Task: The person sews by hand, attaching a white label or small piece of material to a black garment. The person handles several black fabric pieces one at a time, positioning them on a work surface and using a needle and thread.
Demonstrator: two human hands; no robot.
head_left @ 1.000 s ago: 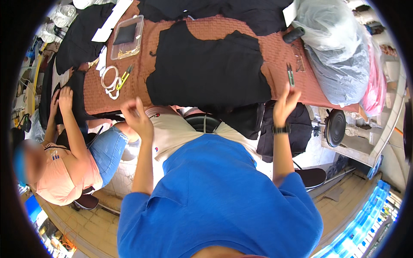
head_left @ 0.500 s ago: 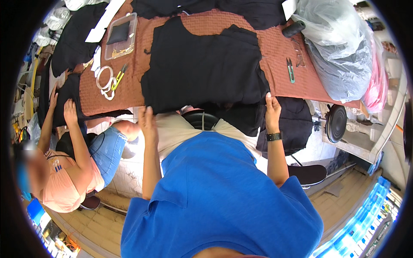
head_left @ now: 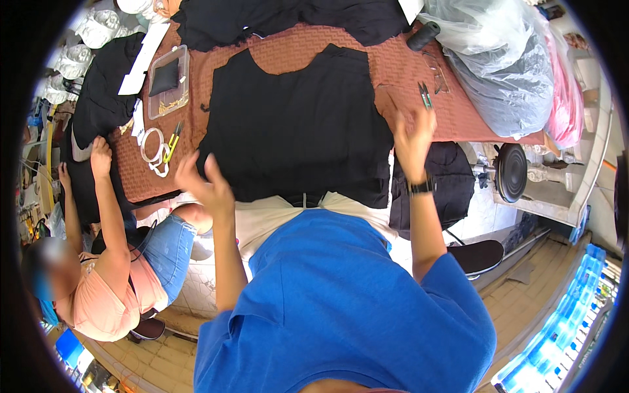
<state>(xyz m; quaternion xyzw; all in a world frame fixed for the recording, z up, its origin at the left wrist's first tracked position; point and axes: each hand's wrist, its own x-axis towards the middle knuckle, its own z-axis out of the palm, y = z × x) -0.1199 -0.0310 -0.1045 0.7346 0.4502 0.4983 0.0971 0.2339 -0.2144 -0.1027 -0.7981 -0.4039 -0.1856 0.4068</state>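
A black fabric garment piece [head_left: 295, 124], with a curved neckline cut at its far edge, lies spread on the table; its near edge hangs down over my lap. By its lower left corner is my left hand [head_left: 208, 188], fingers spread and holding nothing. My right hand [head_left: 415, 141] is raised at the right edge of the piece, fingers apart and also without anything in them. Just beyond those fingertips lie green-handled thread snips [head_left: 425, 95]; their handles are partly hidden by the hand.
The table has a brown textured cloth [head_left: 282, 52]. Yellow snips [head_left: 172, 143], a white tape roll [head_left: 153, 145] and a clear plastic box [head_left: 168, 82] lie left. Black thread [head_left: 423, 36] and plastic bags [head_left: 491, 72] stand right. A co-worker [head_left: 114, 281] handles black fabric at the left.
Both my hands have let go of the fabric's near corners and opened. The garment piece now lies closer to me, hanging further over the near edge. My right hand has moved up.
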